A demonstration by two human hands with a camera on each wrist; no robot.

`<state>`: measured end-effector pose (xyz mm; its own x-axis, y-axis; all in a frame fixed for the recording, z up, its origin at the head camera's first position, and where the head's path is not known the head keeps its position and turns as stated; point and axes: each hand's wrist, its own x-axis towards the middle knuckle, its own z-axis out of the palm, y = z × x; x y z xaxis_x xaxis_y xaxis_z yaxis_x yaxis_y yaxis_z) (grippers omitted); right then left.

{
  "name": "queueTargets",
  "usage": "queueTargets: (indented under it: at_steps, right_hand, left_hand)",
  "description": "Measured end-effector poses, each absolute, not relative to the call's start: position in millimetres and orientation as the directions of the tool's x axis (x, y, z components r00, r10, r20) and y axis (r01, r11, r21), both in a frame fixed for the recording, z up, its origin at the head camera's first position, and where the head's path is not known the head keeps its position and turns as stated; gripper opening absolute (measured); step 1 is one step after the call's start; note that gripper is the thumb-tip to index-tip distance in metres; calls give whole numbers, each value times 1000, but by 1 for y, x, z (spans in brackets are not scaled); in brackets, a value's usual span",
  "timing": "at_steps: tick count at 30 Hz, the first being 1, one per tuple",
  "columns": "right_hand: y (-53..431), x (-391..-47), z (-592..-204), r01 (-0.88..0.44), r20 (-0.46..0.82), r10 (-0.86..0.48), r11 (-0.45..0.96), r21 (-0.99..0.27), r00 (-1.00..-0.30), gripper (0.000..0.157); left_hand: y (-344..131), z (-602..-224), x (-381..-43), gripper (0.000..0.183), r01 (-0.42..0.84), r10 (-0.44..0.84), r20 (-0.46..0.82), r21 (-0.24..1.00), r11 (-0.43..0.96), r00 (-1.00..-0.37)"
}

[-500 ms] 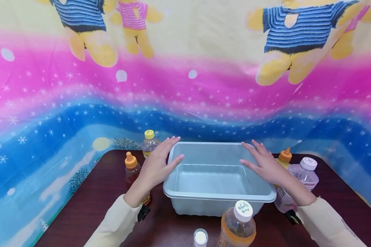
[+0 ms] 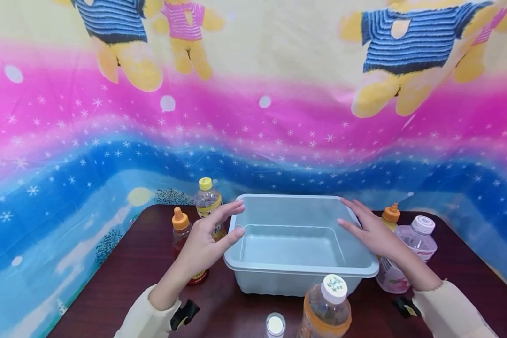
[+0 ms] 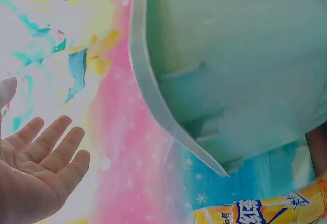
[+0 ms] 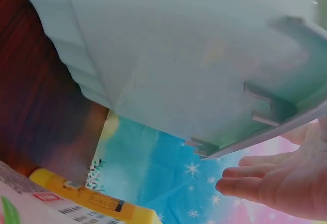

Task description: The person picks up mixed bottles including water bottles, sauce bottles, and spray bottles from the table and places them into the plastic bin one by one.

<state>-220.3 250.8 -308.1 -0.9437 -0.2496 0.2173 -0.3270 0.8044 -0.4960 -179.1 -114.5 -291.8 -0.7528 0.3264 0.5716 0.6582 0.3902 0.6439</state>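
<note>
Basin (image 2: 289, 246) between loosely spread hands (image 2: 207, 239) (image 2: 371, 230)

Head view: small clear white-capped bottle (image 2: 275, 325) cut by bottom edge; orange-capped dark-red plastic bottle (image 2: 180, 239) part-hidden behind left hand (image 2: 203, 243).

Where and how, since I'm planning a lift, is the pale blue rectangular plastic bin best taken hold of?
Probably under the rim at both short ends of the bin, coming from outside left and right: it stands upright, its rim flares outward, and an orange, white-capped plastic bottle crowds the near side.
</note>
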Motion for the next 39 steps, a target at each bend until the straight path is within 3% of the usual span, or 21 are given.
queueTargets:
  at_steps: [11,23,39]
  right_hand:
    - [259,-213,-314,-309,193,-243,709,-633,-951,63]
    - [264,-206,-321,-252,166,-202,554,-793,-965,64]
    - [266,-205,-331,-217,136,-190,525,-823,-972,61]
  left_hand:
    - [-115,-302,-151,47,641,389,544,747,179,-743]
    - [-113,-317,-133,48,634,433,540,766,101,-722]
    - [-105,-335,-125,49,489,583,366,870,63,-725]
